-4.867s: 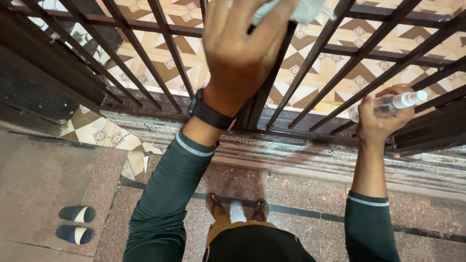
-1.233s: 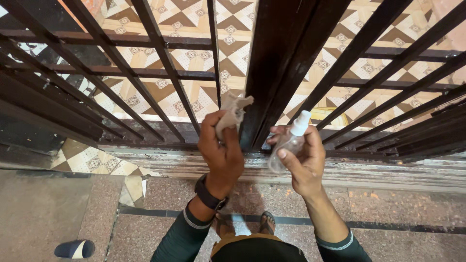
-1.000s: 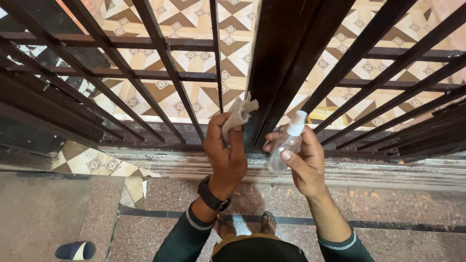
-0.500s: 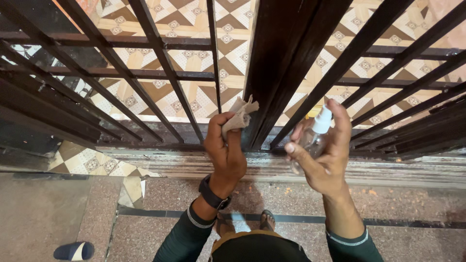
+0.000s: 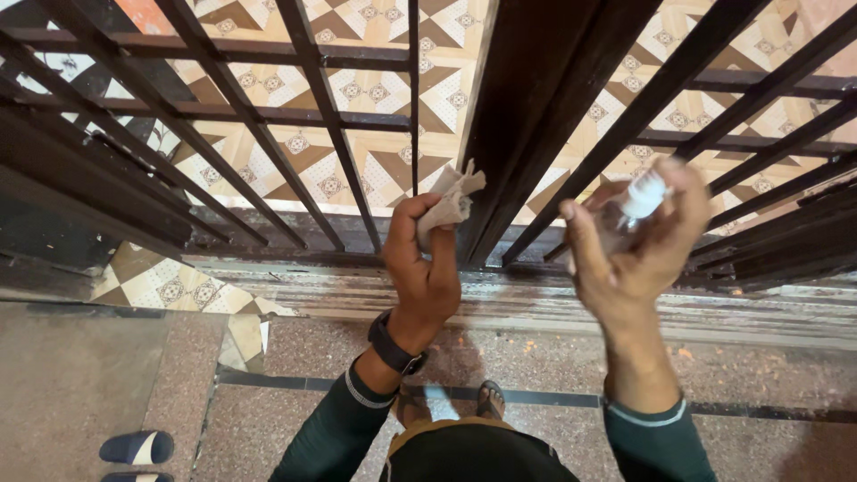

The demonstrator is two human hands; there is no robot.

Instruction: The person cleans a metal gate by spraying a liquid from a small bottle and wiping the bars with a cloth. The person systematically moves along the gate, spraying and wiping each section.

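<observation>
This looks like the doorway of a home. A dark metal gate [image 5: 553,116] with long bars fills the view from 9 o'clock over to 3 o'clock. Behind the bars lies a tiled floor [image 5: 375,152] in brown, cream and white star shapes — the kind put in a house. Under the gate runs a worn stone step [image 5: 312,290]. The ground on this side is speckled stone [image 5: 107,375] (pink-grey), and at 7 o'clock sit blue slippers [image 5: 136,446] — left off by the door.

Speckled stone floor [image 5: 107,375]: blue slippers [image 5: 136,446], sandalled feet [image 5: 486,399].
</observation>
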